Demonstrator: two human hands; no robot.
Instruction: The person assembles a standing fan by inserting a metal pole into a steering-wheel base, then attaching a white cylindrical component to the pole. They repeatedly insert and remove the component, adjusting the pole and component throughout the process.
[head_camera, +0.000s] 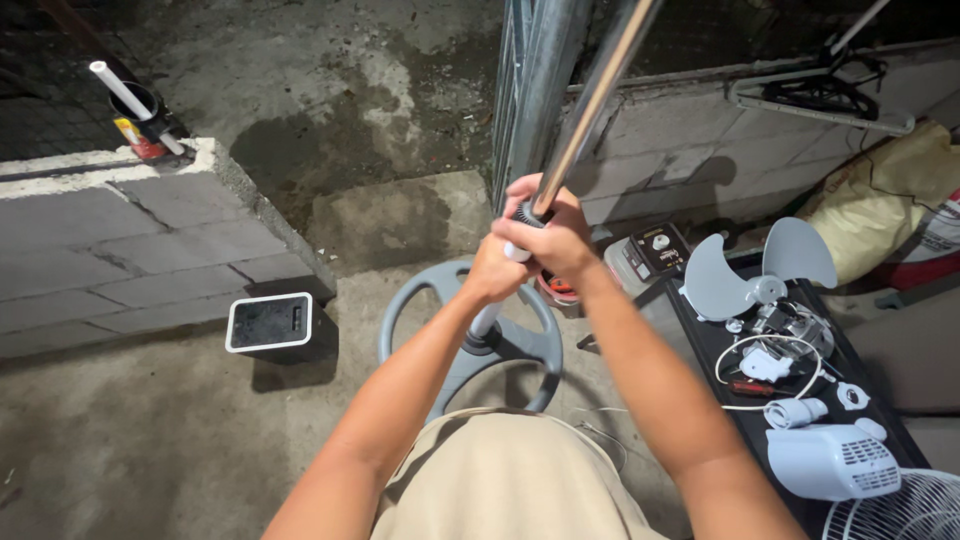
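Both hands are closed together around the fan stand pole (585, 110) at the point where the chrome inner tube enters the grey lower tube. The right hand (556, 232) clamps over the black collar at that joint; the left hand (493, 272) grips the lower tube directly beneath it, touching the right. A stacked grip of this kind appears suited to steadying one section while the other is turned or slid.

Below the hands, the lower tube runs down into the round grey base (470, 340), which sits flat on the concrete floor between the person's forearms and keeps the pole upright.

To the right of the right forearm, a black tray (700, 340) holds loose fan parts kept within reach: a grey fan blade (760, 265), a motor with white cord (790, 335), and a pale motor housing (830, 460). A control panel (655, 252) lies just beyond the tray's near corner.

Well to the left of the left hand stands a small white-rimmed box (270, 322), beside a low block wall (140, 240).
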